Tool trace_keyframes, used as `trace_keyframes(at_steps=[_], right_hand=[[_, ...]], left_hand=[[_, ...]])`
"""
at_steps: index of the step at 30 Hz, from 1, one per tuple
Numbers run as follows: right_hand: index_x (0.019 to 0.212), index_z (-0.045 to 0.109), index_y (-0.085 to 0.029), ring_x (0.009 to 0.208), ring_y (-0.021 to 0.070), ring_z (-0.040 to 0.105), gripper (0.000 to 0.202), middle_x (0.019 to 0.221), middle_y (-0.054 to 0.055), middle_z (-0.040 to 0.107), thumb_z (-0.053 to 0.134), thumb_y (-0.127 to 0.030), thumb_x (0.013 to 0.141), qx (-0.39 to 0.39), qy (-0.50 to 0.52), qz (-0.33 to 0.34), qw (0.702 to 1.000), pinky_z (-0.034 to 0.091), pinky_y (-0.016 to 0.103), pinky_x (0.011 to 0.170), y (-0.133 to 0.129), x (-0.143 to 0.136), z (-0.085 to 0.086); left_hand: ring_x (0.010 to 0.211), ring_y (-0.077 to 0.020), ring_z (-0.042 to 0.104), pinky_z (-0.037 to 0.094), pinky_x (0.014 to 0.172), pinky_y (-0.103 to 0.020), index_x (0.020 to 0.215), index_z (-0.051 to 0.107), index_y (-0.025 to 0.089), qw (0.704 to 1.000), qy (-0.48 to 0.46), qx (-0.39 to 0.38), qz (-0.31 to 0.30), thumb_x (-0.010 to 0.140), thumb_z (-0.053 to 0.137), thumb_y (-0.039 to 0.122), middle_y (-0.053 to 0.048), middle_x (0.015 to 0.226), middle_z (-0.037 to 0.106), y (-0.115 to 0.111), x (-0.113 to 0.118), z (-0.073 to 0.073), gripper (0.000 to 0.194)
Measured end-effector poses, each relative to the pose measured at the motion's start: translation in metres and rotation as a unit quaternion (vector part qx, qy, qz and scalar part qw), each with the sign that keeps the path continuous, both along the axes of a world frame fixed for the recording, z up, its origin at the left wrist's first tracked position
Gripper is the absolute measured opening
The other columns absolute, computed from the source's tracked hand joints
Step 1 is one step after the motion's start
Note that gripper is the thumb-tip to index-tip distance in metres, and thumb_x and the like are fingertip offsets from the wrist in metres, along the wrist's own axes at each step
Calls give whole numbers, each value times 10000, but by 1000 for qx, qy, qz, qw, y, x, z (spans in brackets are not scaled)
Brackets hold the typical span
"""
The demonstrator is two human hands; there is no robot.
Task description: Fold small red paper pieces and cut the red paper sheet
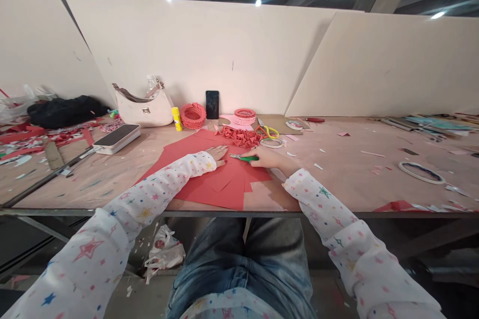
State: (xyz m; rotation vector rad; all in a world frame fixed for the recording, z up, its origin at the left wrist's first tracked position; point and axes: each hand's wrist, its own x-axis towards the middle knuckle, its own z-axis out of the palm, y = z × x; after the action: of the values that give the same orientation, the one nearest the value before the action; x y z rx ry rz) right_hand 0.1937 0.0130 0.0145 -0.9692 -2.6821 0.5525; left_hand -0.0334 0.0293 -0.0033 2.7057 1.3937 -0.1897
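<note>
My left hand [217,154] lies flat on a stack of red paper sheets [209,192], fingers stretched out. Across from it, my right hand [264,157] is closed around a green-handled tool with a metal tip [246,158]. That tip points left, toward my left fingers, over the red paper; its exact kind is too small to tell. Several sheets overlap at angles, and straight lines or edges cross their front part. Just behind the hands sits a heap of folded red paper pieces [241,136]. Yellow-handled scissors [270,131] lie behind my right hand, by a white tape roll [272,143].
Along the back stand a cream handbag [144,107], a yellow glue stick [176,118], red paper rings [192,115], a black phone [212,104] and pink rings [244,116]. A white box-like device [118,138] lies left. An oval ring [421,173] and paper scraps lie right.
</note>
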Motion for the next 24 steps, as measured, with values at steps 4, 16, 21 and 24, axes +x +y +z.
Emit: trace_keyframes(at_steps=[4,16,21,24], right_hand=[[1114,510,-243,566,94,426,474,844,-10,630,448,-132,656,34,-7,-14,999,292,188,541,-1,-4,-2],[1109,517,-224,559,93,436,477,779,-12,632,454,-122,647,52,-18,-26,998,305,186,546,0,-4,-2],[1145,478,-224,576,94,448,494,804,-3,637,456,-125,662,55,-20,-38,998,304,183,555,-3,-9,-2],[1141,484,-224,609,106,470,487,838,3,639,454,-127,664,51,-25,-40,998,314,188,576,-3,-8,-1]], left_hand=[[1247,-186,99,122,1006,-343,1300,111,83,1000,-4,-1,-4,778,282,374,-98,1366,84,2,0,-2,621],[1249,-183,79,92,1012,-310,1301,127,119,1000,-12,11,-16,783,291,384,-71,1374,64,8,-6,-12,605],[1249,-194,79,103,1009,-330,1302,124,110,1000,-13,9,-13,778,308,386,-83,1372,71,12,-6,-15,621],[1249,-188,83,103,1011,-330,1301,127,99,1000,-14,4,-11,783,296,378,-89,1369,77,8,-5,-10,611]])
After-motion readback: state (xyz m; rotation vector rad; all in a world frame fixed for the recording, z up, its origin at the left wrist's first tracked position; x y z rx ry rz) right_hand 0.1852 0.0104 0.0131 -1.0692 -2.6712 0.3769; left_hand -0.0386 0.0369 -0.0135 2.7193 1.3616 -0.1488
